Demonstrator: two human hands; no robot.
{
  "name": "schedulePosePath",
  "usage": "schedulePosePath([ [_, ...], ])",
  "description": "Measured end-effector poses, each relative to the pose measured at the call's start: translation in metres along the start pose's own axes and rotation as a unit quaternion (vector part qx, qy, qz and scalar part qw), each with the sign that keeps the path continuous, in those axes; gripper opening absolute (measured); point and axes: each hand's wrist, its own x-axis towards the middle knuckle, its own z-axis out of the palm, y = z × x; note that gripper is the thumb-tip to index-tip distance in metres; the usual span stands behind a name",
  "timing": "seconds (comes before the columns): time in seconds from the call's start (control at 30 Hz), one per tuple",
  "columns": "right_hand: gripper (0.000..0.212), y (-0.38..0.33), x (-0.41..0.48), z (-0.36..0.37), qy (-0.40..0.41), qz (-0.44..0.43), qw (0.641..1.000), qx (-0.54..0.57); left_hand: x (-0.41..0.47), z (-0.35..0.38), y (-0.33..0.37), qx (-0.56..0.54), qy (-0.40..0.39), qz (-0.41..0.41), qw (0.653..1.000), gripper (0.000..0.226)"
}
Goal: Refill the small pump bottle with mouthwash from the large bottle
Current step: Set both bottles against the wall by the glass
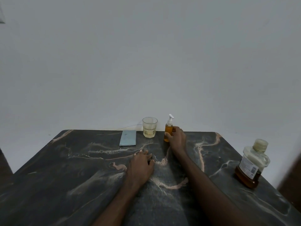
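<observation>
The dark grey stone-look table (81, 168) has a marbled surface with pale pink and white veins and a smooth, low-sheen finish. The small clear plastic pump bottle (168, 132) of amber liquid carries a white plastic pump head. The faceted clear tumbler (150, 127) looks like glass (its walls catch soft reflections). The large transparent plastic bottle (251, 163) has a ribbed pale cap and a paper-like printed label. The flat pale blue packet (128, 138) looks matt.

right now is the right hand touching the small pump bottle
Touching: the head view shows the right hand wrapped around the small pump bottle, fingers on its side.
</observation>
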Motion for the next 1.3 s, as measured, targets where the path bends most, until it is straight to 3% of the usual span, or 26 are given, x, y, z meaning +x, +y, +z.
schedulePosePath([
  [0.33,0.049,0.009,0.022,0.029,0.015,0.025,0.999,0.025,0.003,0.003,-0.002,-0.007,-0.013,-0.010,1.000,0.036],
  [1.3,0.049,0.015,0.037,0.036,0.043,0.070,0.996,-0.036,0.003,0.005,-0.004,0.016,0.009,0.011,1.000,0.037],
])
